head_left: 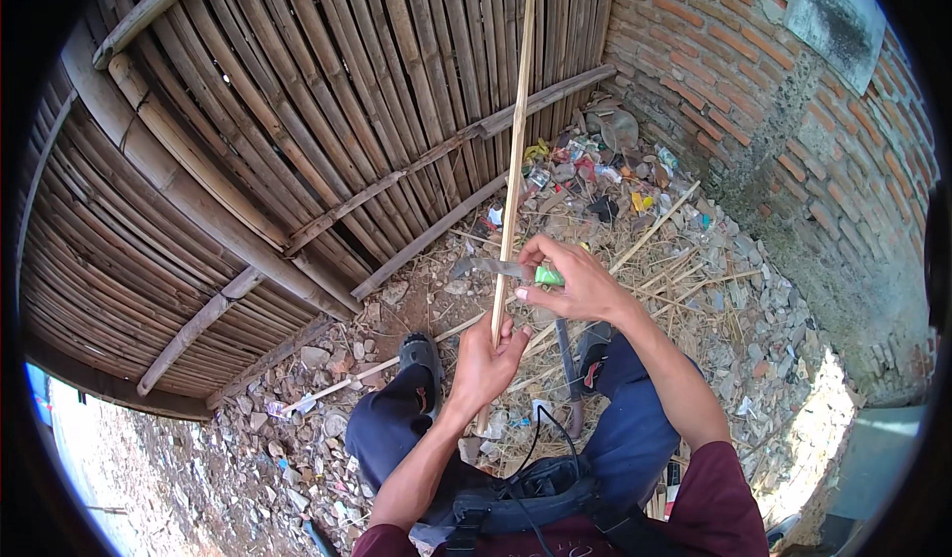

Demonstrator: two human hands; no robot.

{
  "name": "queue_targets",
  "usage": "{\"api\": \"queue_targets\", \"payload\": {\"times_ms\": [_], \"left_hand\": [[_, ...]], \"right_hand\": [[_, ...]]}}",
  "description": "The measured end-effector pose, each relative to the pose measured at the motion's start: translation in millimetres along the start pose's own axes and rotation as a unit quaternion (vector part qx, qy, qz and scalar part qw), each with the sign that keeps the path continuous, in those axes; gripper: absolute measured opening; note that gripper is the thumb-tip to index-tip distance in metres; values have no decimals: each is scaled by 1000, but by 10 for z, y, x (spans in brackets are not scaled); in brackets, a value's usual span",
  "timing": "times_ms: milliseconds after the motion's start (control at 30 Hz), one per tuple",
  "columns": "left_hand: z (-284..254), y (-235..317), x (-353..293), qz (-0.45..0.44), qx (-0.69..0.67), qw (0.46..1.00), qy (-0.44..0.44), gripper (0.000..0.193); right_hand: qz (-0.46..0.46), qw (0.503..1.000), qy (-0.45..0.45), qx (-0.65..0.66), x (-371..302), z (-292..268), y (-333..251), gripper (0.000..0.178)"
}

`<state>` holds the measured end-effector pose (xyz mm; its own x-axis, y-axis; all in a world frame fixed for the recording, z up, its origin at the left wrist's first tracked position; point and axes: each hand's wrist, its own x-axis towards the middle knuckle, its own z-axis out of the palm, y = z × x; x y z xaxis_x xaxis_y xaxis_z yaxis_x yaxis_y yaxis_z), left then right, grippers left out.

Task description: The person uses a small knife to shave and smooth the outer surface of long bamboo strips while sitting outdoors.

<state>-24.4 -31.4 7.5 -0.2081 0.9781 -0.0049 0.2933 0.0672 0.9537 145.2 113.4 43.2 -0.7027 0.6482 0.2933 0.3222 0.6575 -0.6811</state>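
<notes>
A long, pale bamboo strip (517, 145) runs from between my legs up past the top of the picture. My left hand (483, 367) is wrapped round its lower part. My right hand (577, 281) grips a knife (486, 265) by its bright green handle, part of which the fingers hide. The knife's worn grey blade points left and lies across the strip, a little above my left hand. Whether the edge is biting into the bamboo cannot be made out.
A bamboo-slat wall (297, 91) stands at the left and a brick wall (734, 81) at the right. Litter (595, 165) is heaped in their corner. Cut bamboo strips (654, 225) and stones cover the ground. A dark rod-like tool (568, 369) stands between my feet.
</notes>
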Motion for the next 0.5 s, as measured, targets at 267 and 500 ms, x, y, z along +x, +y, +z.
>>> {"api": "queue_targets", "payload": {"times_ms": [267,500], "left_hand": [[-13,-36,13,-33,-37,999,-13,34],[-28,5,24,-27,-58,998,-7,36]], "right_hand": [[1,999,31,14,-32,-2,-32,38],[-102,988,88,-74,-37,59,-35,24]]}}
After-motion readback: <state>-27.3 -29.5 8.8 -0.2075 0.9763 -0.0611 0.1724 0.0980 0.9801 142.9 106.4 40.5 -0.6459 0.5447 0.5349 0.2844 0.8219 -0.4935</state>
